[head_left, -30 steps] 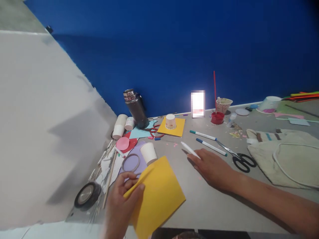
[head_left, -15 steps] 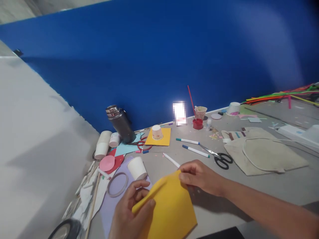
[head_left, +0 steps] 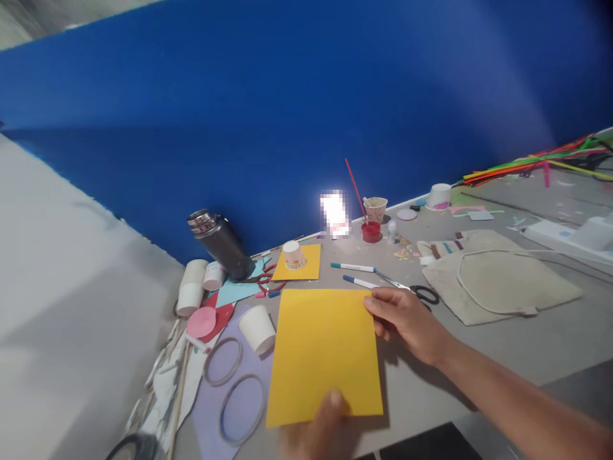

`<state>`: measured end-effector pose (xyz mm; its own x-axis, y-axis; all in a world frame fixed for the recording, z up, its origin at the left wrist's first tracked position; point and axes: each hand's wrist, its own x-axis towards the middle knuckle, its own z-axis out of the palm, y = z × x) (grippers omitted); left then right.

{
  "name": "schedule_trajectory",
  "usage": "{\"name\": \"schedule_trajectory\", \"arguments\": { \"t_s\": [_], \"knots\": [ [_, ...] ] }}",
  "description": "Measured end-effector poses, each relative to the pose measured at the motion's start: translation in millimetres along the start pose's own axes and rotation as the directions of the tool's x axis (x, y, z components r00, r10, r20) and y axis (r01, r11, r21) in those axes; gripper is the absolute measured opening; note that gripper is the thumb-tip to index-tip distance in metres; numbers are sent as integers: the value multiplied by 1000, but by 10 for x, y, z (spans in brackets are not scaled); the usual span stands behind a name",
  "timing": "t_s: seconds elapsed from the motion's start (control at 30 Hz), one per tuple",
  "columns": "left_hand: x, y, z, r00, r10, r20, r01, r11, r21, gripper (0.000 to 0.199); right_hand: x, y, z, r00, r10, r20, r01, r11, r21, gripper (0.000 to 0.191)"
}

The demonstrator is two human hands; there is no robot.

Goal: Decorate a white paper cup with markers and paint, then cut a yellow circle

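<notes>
A flat yellow sheet of paper [head_left: 320, 351] is held up in front of me over the table. My right hand [head_left: 400, 316] pinches its far right corner between thumb and fingers. At the near edge, my left hand [head_left: 330, 421] is smeared by motion; its thumb lies on top of the sheet, and the other fingers are hidden beneath. Just left of the sheet, a white paper cup [head_left: 257, 329] lies tipped over. Black-handled scissors [head_left: 424, 294] and two markers [head_left: 354, 267] lie beyond my right hand.
A small cup [head_left: 294, 255] stands upside down on another yellow sheet [head_left: 312, 262]. At left are two rings [head_left: 243, 409] on purple paper [head_left: 211, 409], a dark flask [head_left: 223, 246] and stacked cups [head_left: 191, 287]. A cloth bag [head_left: 502, 287] lies right; a blue wall [head_left: 287, 115] rises behind.
The yellow sheet has gone from curled to flat and now faces me. My left hand has moved from its left side to the near edge, uncovering a second ring.
</notes>
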<state>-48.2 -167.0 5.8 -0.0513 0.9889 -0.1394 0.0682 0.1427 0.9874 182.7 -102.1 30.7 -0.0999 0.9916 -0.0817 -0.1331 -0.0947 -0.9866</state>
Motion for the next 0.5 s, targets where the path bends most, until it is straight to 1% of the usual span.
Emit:
{"name": "schedule_trajectory", "arguments": {
  "t_s": [0.03,0.07,0.1,0.13,0.17,0.2,0.23,0.27,0.3,0.33,0.4,0.5],
  "knots": [
    [21,5,58,997,-18,-82,16,1000,-17,61,-33,-11,-84,1000,-30,9,31,993,-115,50],
    [49,12,106,988,-35,-150,29,999,-42,62,-64,-3,-199,996,-83,-14,77,962,-261,45],
    [80,19,141,979,-53,-197,40,997,-67,62,-91,25,-338,982,-179,-60,134,886,-443,39],
    [110,22,161,971,-68,-231,49,995,-86,62,-111,73,-494,949,-295,-114,157,751,-641,35],
    [136,19,168,964,-77,-255,55,994,-95,63,-126,134,-654,921,-369,-122,131,590,-796,31],
    [157,11,164,957,-82,-277,60,994,-90,63,-138,203,-808,914,-390,-113,79,445,-892,28],
    [175,-2,152,951,-83,-299,64,995,-73,63,-149,270,-943,924,-371,-96,36,333,-942,25],
    [188,-17,135,943,-80,-323,69,997,-48,63,-159,330,-1051,938,-339,-70,21,258,-966,22],
    [199,-32,118,935,-77,-345,75,997,-19,63,-167,377,-1129,950,-310,-50,18,210,-977,20],
    [207,-45,102,928,-76,-365,84,996,8,63,-170,408,-1177,959,-282,-38,15,185,-983,19],
    [220,-59,81,918,-71,-390,94,995,39,61,-156,418,-1201,969,-243,-43,-2,166,-986,18],
    [227,-54,74,924,-63,-378,65,998,-8,60,-77,348,-1176,978,-190,-81,-53,150,-987,21]
  ]
}}
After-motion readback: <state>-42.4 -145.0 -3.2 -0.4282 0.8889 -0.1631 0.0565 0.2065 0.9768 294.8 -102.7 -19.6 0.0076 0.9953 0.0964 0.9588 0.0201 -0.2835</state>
